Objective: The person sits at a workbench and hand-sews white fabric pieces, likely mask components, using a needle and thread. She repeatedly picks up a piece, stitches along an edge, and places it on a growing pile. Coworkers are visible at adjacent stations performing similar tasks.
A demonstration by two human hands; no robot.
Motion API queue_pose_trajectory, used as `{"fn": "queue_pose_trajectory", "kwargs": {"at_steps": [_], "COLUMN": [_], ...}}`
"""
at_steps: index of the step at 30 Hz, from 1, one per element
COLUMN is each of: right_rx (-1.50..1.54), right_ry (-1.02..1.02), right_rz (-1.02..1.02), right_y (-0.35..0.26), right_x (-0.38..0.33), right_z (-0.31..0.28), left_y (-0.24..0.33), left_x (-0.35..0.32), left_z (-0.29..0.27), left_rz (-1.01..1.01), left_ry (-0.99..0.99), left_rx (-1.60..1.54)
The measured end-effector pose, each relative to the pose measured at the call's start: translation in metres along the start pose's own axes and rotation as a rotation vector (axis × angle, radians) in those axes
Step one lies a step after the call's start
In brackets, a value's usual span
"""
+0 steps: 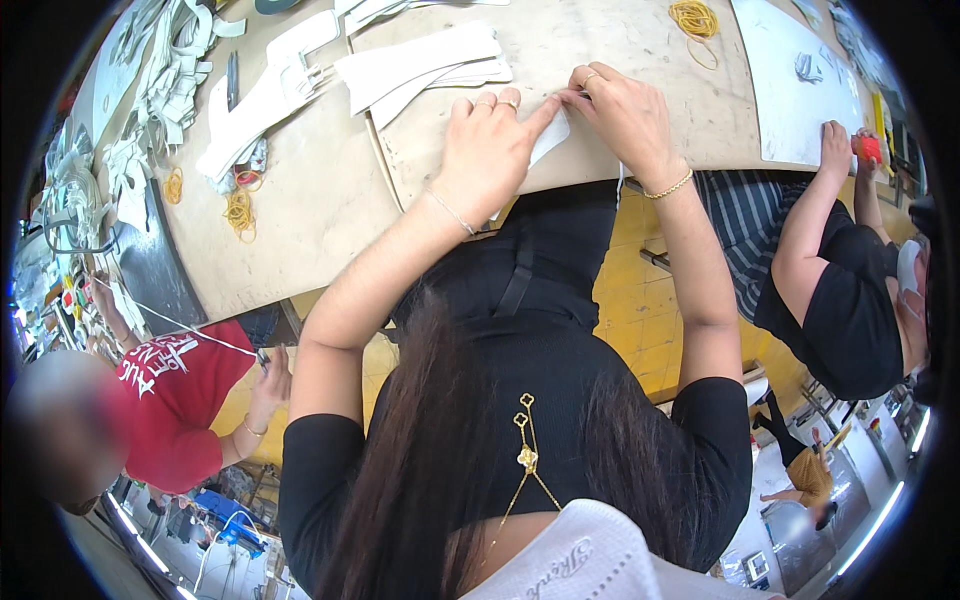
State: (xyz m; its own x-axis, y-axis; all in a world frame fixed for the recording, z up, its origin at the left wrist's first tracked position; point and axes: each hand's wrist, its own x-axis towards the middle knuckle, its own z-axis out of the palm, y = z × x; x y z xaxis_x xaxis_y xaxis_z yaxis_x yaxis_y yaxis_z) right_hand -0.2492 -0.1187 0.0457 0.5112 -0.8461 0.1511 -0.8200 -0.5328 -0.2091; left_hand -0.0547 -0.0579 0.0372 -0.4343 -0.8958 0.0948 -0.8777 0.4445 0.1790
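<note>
A workshop: a shared workbench (320,210) strewn with cut white pieces (420,60), rubber bands (693,17), and co-workers alongside.

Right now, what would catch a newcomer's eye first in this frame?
First, the person's two hands at the table's near edge: the left hand and right hand meet over a small white piece on the tan worktable. Next, the stack of long white strips just beyond the left hand, and yellow rubber bands at the far edge. A co-worker's red sleeve stands out at lower left.
</note>
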Motion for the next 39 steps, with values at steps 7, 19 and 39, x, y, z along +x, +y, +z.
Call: {"fn": "queue_pose_trajectory", "kwargs": {"at_steps": [7, 19, 39], "right_rx": [0.017, 0.121, 0.240], "right_ry": [0.022, -0.031, -0.092], "right_rz": [-0.006, 0.197, 0.308], "right_y": [0.002, -0.047, -0.055], "right_x": [-0.003, -0.066, -0.068], "right_z": [0.004, -0.005, -0.006], "left_y": [-0.023, -0.027, -0.030], "left_x": [0.004, 0.009, 0.015], "left_z": [0.002, -0.001, -0.002], "left_rz": [0.127, 0.148, 0.160], "left_ry": [0.005, -0.044, -0.076], "left_rx": [-0.113, -0.166, -0.207]}}
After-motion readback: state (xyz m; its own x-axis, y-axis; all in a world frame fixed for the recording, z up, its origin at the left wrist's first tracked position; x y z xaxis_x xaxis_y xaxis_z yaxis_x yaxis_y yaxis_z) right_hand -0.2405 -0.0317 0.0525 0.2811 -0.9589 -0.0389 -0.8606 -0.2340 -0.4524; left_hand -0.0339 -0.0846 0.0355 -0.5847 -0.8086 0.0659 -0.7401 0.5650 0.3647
